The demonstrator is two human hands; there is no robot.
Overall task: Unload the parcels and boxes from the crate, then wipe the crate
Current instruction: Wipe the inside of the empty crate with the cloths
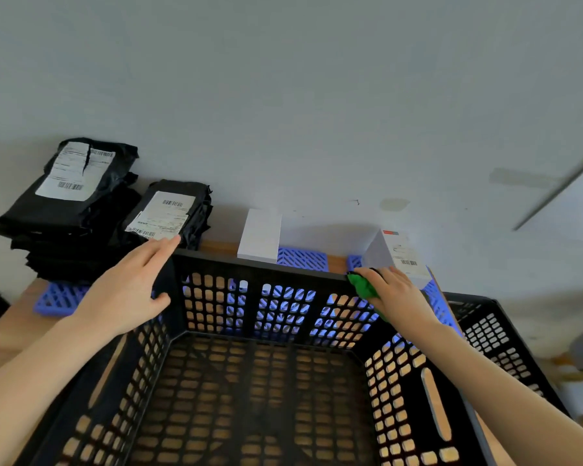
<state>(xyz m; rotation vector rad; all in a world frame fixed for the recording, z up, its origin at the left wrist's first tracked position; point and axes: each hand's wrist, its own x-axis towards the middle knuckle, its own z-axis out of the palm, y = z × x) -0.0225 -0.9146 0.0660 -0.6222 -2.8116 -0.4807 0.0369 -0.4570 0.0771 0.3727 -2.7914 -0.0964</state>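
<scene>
Crate: black perforated plastic, nearest the camera on the wooden table, seen from above. Nothing is seen inside it, so unloading is judged done and wiping is the step in hand.

Handling: the crate is judged stiff and light now that it holds nothing, and likely to slide when rubbed. It is best steadied at a rim corner or through the slot handles in the side walls. The many lattice holes are expected to snag a cloth.

Left hand: laid over the far-left corner of the rim, with the fingers straight and the thumb against the inner wall. Nothing is gripped; the crate is only braced.

Right hand: fingers are curled round a green cloth, which is pressed at the far-right corner of the rim. The cloth is soft and bunched, so it will fold easily over an edge.

Counts:
- Crates: two. The second crate stands just beside the first on the right.
- Cloths: one.
- White boxes: two, beyond the far rim: a plain box and a labelled box near the right hand.
- Black parcels: two stacks at far left, a tall stack and a lower stack. The bags are soft and slippery. The number per stack cannot be told.
- Blue lattice mats: several patches are seen under the goods, and the count is unclear.
</scene>
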